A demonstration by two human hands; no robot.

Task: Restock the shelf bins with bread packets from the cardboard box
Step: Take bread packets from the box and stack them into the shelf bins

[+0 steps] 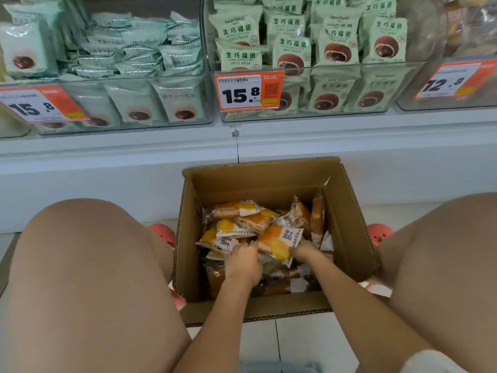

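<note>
Head view puts me looking down into an open cardboard box point(347, 224) on the tiled floor, standing between two bare knees and close to the white base of the shelf. Inside the box lies a loose heap of orange-and-white bread packets point(242, 224); I can make out about eight on top, with more underneath that I cannot count. The heap fills only the lower part, so the brown inner walls stand bare above it, widest at the far side. The near flap lies flat toward me.

Both hands are down in the box. My left hand point(243, 261) has its fingers curled onto a packet at the near left of the heap. My right hand point(304, 250) is tucked under the edge of a large cheese-flavour packet point(279, 242); its fingers are hidden, so I cannot tell how it grips.

Above, three clear shelf bins point(403, 87) show along the shelf edge. The left and middle ones hold pale green chocolate bun packets point(290, 53), too many to count. Three orange price tags point(248, 91) hang on the bin fronts, two reading 15.8 and one 12.8. Two pink shoes point(380, 232) show, one beside each side of the box.
</note>
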